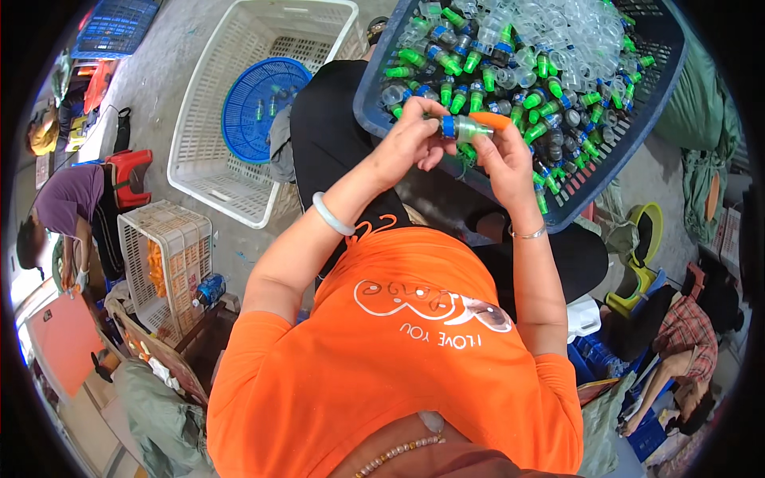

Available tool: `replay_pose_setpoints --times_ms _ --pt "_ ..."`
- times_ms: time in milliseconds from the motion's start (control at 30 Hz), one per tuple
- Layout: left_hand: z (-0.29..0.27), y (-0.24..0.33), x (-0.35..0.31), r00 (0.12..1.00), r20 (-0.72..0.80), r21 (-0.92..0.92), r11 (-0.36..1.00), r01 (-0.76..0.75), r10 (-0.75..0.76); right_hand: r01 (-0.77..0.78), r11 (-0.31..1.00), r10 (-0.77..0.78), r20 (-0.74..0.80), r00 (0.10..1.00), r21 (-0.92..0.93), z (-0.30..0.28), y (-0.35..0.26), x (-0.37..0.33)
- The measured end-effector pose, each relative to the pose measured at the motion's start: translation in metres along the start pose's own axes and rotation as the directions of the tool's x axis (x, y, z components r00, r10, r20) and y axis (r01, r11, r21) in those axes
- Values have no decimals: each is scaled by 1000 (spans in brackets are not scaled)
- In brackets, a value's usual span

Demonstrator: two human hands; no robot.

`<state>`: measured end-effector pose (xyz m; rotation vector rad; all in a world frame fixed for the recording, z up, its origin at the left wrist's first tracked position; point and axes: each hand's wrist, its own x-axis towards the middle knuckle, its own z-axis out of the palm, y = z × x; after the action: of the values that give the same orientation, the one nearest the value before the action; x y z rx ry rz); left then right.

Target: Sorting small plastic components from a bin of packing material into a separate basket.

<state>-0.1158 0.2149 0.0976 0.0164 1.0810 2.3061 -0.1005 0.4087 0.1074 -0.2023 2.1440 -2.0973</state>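
My left hand and my right hand meet over the near edge of a dark blue slatted crate resting on my lap. Between them I hold one small assembled piece with a blue ring, a clear green body and an orange tip. The left fingers grip its blue end. The right thumb and fingers pinch the orange end. The crate is filled with several green-capped, blue-ringed pieces and a heap of clear plastic parts.
A large white basket holding a round blue sieve stands on the concrete floor to my left. A smaller white crate lies nearer. One person bends at far left, another sits at lower right. Green sacks lie to the right.
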Motion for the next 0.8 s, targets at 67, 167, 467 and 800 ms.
replay_pose_setpoints --times_ms 67,167,467,800 --pt "3 -9 -2 998 -38 140 989 -52 58 -20 1000 20 29 999 4 0 -4 0" --pt "6 -13 -4 981 -82 414 901 -126 175 -63 998 62 75 995 11 1 -8 -5" --pt "10 -7 -13 995 52 233 968 -93 84 278 805 -214 180 960 -524 -3 -30 -5" --pt "4 -10 -16 876 172 758 507 -410 450 -589 794 553 225 802 148 5 -12 3"
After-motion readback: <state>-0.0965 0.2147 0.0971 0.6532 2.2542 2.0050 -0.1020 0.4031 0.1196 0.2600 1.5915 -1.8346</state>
